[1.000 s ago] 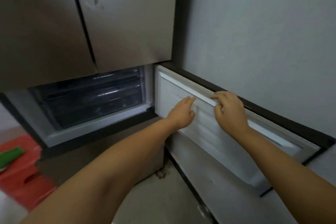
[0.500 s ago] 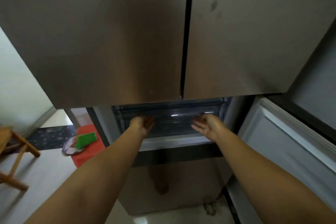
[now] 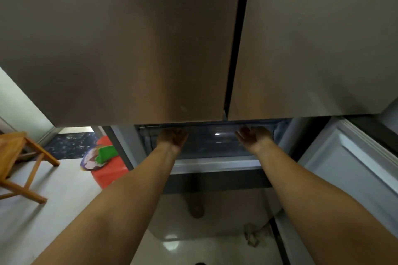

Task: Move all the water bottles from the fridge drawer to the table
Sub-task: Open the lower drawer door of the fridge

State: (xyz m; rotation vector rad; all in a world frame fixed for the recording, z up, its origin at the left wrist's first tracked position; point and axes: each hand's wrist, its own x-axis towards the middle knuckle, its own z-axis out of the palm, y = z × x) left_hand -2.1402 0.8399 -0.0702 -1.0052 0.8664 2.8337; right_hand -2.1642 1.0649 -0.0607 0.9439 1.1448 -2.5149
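Single head view, worn high, facing forward and down, close against the fridge front. Upper doors (image 3: 150,38) fill the frame from 9 through 12 to 3 o'clock, seam running just right of 12. Open drawer (image 3: 215,142) sits just below centre, near. Both forearms enter from 7 and 5 o'clock; left hand (image 3: 172,137) and right hand (image 3: 253,136) reach the drawer front. Floor (image 3: 53,200) and wooden stool (image 3: 19,157) at 8–9 o'clock. Swung-open door (image 3: 355,168) at 4. Wide-angle bend at edges. No second view to overlap.
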